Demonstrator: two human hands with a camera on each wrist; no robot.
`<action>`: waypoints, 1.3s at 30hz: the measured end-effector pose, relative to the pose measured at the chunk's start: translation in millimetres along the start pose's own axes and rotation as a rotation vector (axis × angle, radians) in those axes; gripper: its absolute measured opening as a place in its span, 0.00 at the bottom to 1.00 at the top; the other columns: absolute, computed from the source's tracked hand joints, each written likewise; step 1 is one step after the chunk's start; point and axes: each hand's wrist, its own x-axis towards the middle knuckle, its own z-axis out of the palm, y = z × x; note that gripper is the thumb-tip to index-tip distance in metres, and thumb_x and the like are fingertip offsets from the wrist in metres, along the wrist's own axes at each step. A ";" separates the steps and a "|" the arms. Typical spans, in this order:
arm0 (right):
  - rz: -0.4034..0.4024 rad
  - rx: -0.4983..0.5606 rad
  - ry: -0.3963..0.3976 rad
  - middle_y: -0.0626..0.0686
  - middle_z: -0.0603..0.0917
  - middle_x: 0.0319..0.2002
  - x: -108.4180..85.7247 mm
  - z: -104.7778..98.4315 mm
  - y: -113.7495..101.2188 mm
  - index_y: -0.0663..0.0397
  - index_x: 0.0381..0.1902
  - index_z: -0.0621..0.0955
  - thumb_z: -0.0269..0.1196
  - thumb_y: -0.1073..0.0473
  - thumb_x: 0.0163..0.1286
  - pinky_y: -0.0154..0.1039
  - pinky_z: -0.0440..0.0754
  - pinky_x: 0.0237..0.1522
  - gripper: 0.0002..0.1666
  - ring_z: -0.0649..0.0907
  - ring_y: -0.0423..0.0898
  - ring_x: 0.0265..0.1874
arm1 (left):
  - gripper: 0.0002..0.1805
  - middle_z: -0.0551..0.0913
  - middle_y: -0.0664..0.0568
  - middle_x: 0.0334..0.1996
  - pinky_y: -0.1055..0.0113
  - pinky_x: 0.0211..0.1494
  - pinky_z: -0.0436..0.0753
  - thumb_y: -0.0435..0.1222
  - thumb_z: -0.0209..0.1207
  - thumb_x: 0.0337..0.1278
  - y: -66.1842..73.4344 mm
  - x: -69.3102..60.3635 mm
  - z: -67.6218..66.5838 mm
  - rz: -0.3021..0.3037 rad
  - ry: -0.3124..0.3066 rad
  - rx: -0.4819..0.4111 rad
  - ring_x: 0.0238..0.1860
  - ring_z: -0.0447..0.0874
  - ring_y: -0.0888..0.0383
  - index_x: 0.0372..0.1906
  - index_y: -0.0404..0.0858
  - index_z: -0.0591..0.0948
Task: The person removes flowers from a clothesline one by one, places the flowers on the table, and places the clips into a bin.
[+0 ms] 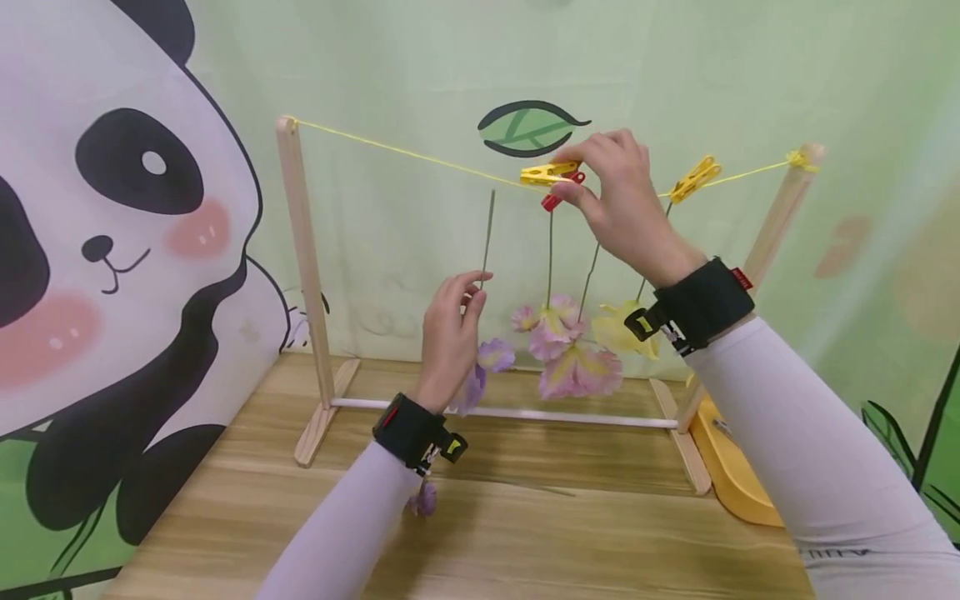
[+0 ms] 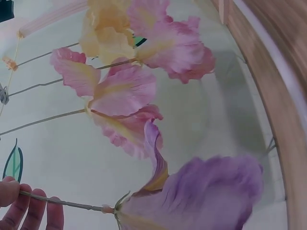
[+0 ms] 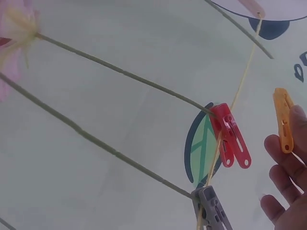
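Observation:
My left hand [image 1: 450,333] pinches the stem of a purple artificial flower [image 2: 196,191], its bloom hanging down and its bare stem end pointing up. In my right hand [image 1: 618,192] a yellow clothespin [image 3: 283,120] is pinched between thumb and fingers, in front of the yellow string [image 1: 405,152]. The right wrist view shows it apart from the string. A red clothespin [image 3: 229,136] and a grey clothespin [image 3: 211,208] clip the stems of pink flowers [image 1: 581,371] to the string. Farther right, another yellow clothespin [image 1: 695,179] holds a yellow flower [image 1: 622,329].
The string runs between a left wooden post [image 1: 303,250] and a right wooden post [image 1: 783,208], joined low down by a white rod [image 1: 570,416]. Another purple bloom [image 1: 423,498] lies on the wooden table [image 1: 525,550]. A yellow tray [image 1: 738,483] stands at right.

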 end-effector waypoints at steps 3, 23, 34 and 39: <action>0.002 0.039 0.023 0.61 0.83 0.47 -8.4 -1.9 -0.7 0.64 0.54 0.84 0.71 0.63 0.68 0.52 0.59 0.65 0.18 0.70 0.60 0.56 | 0.14 0.82 0.45 0.44 0.58 0.49 0.81 0.31 0.55 0.77 -3.3 -7.6 -1.3 0.005 0.002 -0.005 0.45 0.81 0.50 0.61 0.37 0.82; -0.034 0.086 0.211 0.66 0.77 0.45 -66.2 5.2 12.3 0.68 0.54 0.85 0.73 0.67 0.65 0.53 0.61 0.63 0.21 0.70 0.64 0.55 | 0.14 0.82 0.46 0.43 0.65 0.38 0.82 0.31 0.57 0.77 -18.9 -57.4 -10.2 -0.047 0.014 -0.021 0.43 0.82 0.52 0.60 0.39 0.83; 0.054 0.087 0.288 0.69 0.77 0.49 -101.5 -8.5 20.2 0.68 0.57 0.83 0.69 0.70 0.68 0.51 0.62 0.58 0.20 0.70 0.65 0.54 | 0.13 0.81 0.47 0.40 0.61 0.43 0.84 0.31 0.57 0.76 -15.6 -70.8 -13.8 0.024 -0.008 0.009 0.40 0.81 0.54 0.59 0.39 0.84; 0.125 0.106 0.317 0.67 0.76 0.51 -119.2 -15.2 26.6 0.65 0.58 0.83 0.68 0.66 0.71 0.46 0.62 0.58 0.19 0.69 0.60 0.57 | 0.14 0.80 0.49 0.40 0.63 0.42 0.83 0.31 0.58 0.76 -15.1 -74.9 -13.6 0.060 -0.013 0.012 0.39 0.81 0.57 0.59 0.41 0.84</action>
